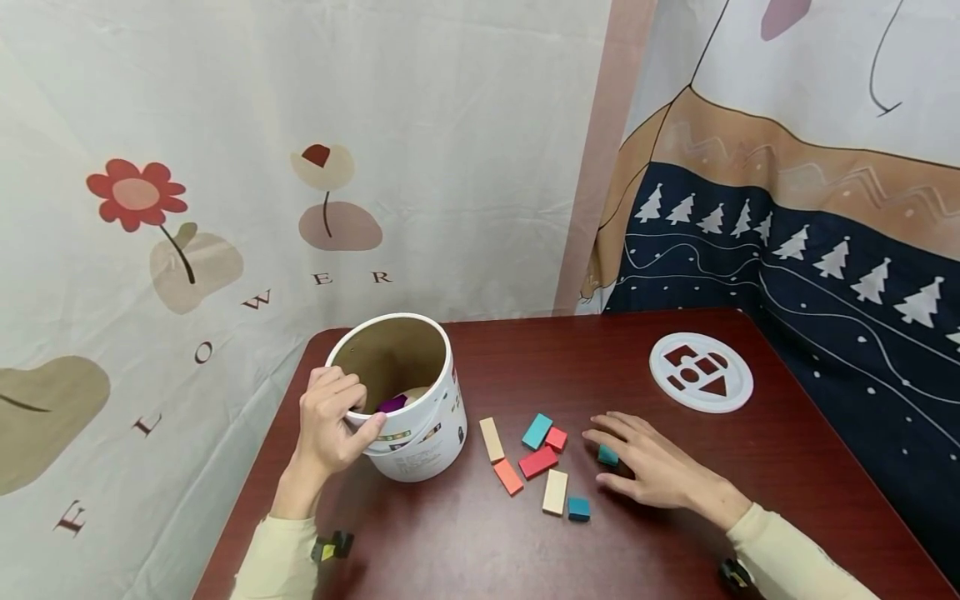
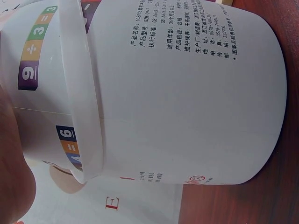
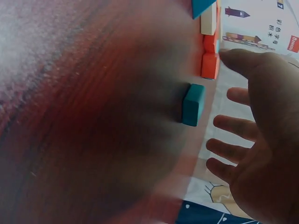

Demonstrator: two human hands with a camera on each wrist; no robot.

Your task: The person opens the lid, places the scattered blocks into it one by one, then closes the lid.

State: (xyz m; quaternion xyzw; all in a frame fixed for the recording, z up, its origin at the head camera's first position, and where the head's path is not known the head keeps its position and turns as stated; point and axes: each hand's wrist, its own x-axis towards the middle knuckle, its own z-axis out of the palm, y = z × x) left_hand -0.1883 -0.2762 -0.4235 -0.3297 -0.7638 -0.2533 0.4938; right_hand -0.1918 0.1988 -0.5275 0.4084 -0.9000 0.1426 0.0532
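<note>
Currently, the left grip grasps the white bucket at its rim's eight o'clock. The right grip is released, fingers spread over a teal block, contact hard to judge; other blocks lie toward its nine o'clock on the tabletop.

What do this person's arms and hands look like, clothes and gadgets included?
The left hand and right hand are both bare, without gloves. The sleeves are pale yellow. A small black device shows beside each sleeve; the left one has a yellow patch.
</note>
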